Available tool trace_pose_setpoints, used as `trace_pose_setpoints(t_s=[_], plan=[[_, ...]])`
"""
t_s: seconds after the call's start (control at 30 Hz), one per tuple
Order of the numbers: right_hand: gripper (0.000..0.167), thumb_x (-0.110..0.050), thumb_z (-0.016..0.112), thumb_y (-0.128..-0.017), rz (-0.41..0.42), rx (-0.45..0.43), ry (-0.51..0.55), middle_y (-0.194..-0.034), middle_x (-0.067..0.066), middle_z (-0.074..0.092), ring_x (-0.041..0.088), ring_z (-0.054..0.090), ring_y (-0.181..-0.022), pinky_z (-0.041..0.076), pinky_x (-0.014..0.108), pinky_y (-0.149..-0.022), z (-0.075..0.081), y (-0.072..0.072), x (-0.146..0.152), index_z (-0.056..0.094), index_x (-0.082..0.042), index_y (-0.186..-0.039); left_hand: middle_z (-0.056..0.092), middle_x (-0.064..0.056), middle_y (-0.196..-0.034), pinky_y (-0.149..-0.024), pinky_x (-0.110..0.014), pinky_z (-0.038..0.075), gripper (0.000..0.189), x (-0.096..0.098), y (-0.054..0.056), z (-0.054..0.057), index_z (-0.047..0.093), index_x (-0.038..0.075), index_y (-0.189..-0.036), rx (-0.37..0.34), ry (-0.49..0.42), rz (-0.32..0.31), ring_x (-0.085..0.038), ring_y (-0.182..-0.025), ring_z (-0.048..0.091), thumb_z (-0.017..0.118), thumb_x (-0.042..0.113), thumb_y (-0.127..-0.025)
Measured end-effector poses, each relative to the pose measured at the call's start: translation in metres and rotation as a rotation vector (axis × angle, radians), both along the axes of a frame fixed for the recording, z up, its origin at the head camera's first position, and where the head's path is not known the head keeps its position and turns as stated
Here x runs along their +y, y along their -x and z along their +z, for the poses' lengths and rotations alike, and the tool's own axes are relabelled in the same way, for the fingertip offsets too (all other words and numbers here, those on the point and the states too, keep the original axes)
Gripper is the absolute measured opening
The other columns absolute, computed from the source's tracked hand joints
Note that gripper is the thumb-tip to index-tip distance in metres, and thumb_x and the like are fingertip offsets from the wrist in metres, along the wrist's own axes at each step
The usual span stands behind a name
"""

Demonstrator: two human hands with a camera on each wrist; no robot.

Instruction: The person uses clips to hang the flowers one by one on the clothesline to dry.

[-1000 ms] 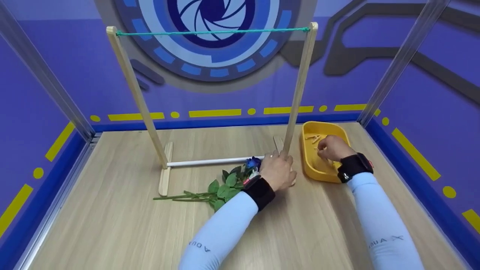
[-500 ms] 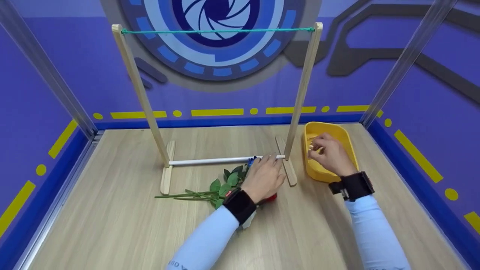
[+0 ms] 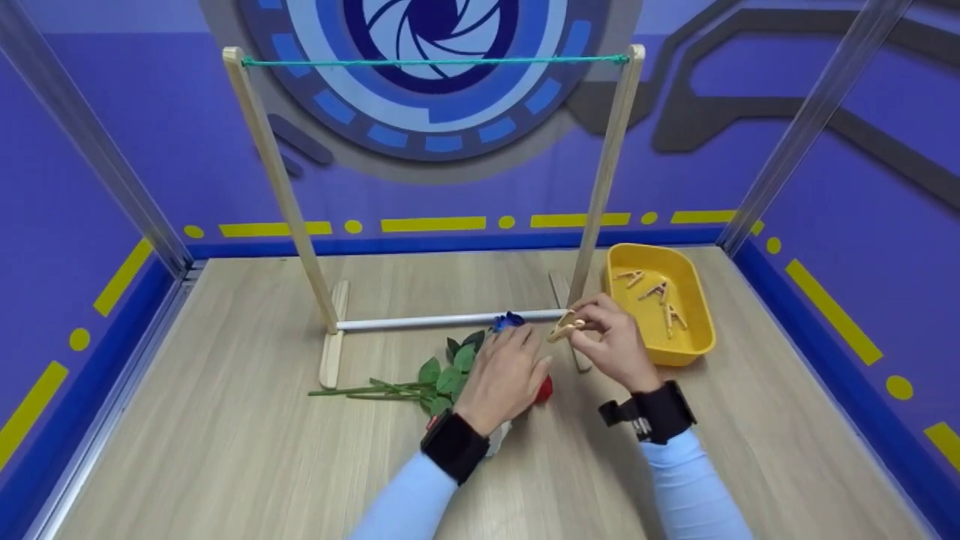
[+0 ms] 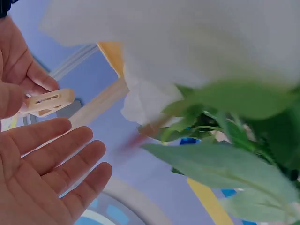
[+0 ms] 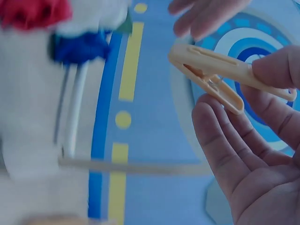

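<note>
In the head view my right hand pinches a pale yellow clothespin beside the stand's right post. The right wrist view shows that clothespin between the thumb and fingers. My left hand is over the artificial roses, its fingers extended. In the left wrist view its palm holds nothing. A blue rose, a red rose and a white rose show around this hand. Green leaves and stems lie leftward; part of the bunch is hidden beneath the hand.
A wooden stand has two posts, a green string tied across the top and a white rod low down. Right of it, a yellow tray holds three clothespins. Printed panels wall the table.
My right hand has lifted a clothespin out of the yellow tray and carried it left to the right post. My left hand has shifted left from the post's foot, over the roses.
</note>
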State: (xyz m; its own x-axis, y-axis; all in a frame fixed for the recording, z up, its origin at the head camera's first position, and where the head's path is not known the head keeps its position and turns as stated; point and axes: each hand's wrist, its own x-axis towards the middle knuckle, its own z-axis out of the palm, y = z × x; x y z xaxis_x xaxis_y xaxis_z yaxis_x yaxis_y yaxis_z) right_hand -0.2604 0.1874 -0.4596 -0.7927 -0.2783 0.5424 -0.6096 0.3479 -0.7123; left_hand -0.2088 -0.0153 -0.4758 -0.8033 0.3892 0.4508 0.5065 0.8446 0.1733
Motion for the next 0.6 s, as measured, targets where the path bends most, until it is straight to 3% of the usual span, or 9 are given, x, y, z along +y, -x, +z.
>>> trace_pose_setpoints(t_s=[0.13,0.37,0.6], plan=[[0.012,0.016,0.073,-0.084,0.013,-0.057,0.116,-0.109,0.023,0.066,0.033,0.065,-0.102,0.057,0.019,-0.085,-0.005,-0.008,-0.01,0.074,0.004,-0.087,0.065,-0.012,-0.138,-0.108,-0.049,0.048,0.044,-0.006,-0.004,-0.006,0.063,0.003,-0.138,-0.013,-0.106,-0.004,-0.029,-0.129,0.059,0.055,0.033,-0.107],[0.007,0.012,0.071,-0.088,0.058,-0.173,0.205,-0.112,0.022,0.065,0.017,0.064,-0.1,0.056,0.017,-0.072,-0.011,-0.021,-0.016,0.07,0.005,-0.087,0.069,-0.008,-0.127,-0.095,-0.045,0.054,0.038,-0.016,-0.011,-0.009,0.066,0.004,-0.133,0.023,-0.224,-0.018,-0.026,-0.115,0.063,0.062,0.029,-0.104],[0.004,0.009,0.071,-0.09,0.171,-0.16,0.244,-0.11,0.028,0.063,0.017,0.065,-0.099,0.058,0.022,-0.081,-0.011,-0.026,-0.019,0.067,0.01,-0.09,0.069,-0.004,-0.105,-0.086,-0.036,0.052,0.024,-0.02,-0.016,-0.01,0.071,0.006,-0.119,0.063,-0.374,-0.074,-0.021,-0.093,0.061,0.068,0.023,-0.102]])
